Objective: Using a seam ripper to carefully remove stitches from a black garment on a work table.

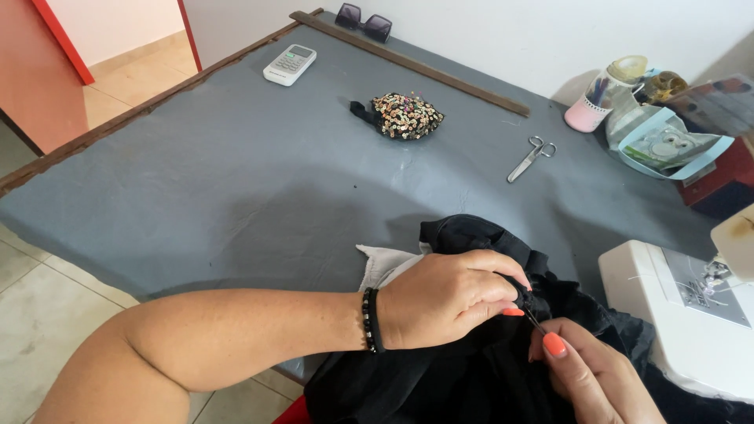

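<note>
A bunched black garment [471,369] lies at the near edge of the grey table [220,188] and over my lap. My left hand [448,297], with a black bead bracelet on the wrist, pinches a fold of the black fabric. My right hand [585,373] comes up from below right and holds a thin metal tool [534,320], a needle or seam ripper, its tip at the fabric between the two hands. A bit of white cloth [385,263] shows under the garment by my left hand.
A white sewing machine [691,314] stands at the right. Small scissors [530,159], a sequinned pincushion [404,115], a remote control [290,63], sunglasses [364,20] and a long wooden ruler [408,61] lie farther back. A pink cup [593,106] and boxes crowd the back right corner.
</note>
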